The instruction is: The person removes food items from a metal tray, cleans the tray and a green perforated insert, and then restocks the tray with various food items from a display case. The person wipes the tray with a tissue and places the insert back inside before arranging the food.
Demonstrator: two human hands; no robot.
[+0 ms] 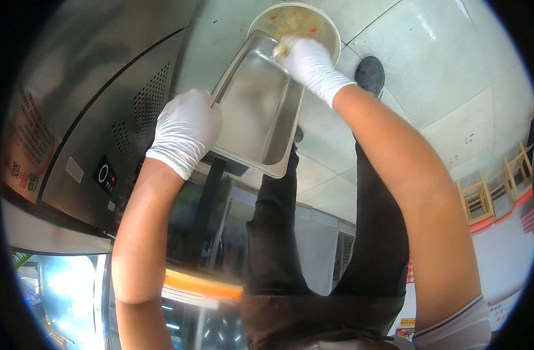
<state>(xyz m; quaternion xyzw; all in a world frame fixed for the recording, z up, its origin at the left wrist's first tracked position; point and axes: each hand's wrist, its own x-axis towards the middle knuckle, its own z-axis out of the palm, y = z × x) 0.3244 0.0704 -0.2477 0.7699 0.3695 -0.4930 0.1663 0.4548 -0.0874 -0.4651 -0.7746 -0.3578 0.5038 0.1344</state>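
A rectangular stainless steel food pan (249, 105) is held tilted before me, its hollow side facing up. My left hand (190, 124), in a white disposable glove, grips the pan's left rim, thumb over the edge. At the far right corner, my right hand (308, 61), gloved alike, is closed around a pale crumpled wad, perhaps a cloth (283, 51). A small orange scrap sticks near the pan's right inner wall. Beyond the pan's far end stands a round white bucket (293, 17) of cloudy liquid with reddish-orange bits; the pan partly overlaps it in view.
On the left rises a stainless steel appliance (78, 153) with vent holes and a lit control panel (105, 177). Grey tiles (424, 87) form the floor, where my dark shoe (370, 74) rests. Wooden stools (474, 197) are at the far right. A glass-fronted cabinet (197, 227) lies behind my legs.
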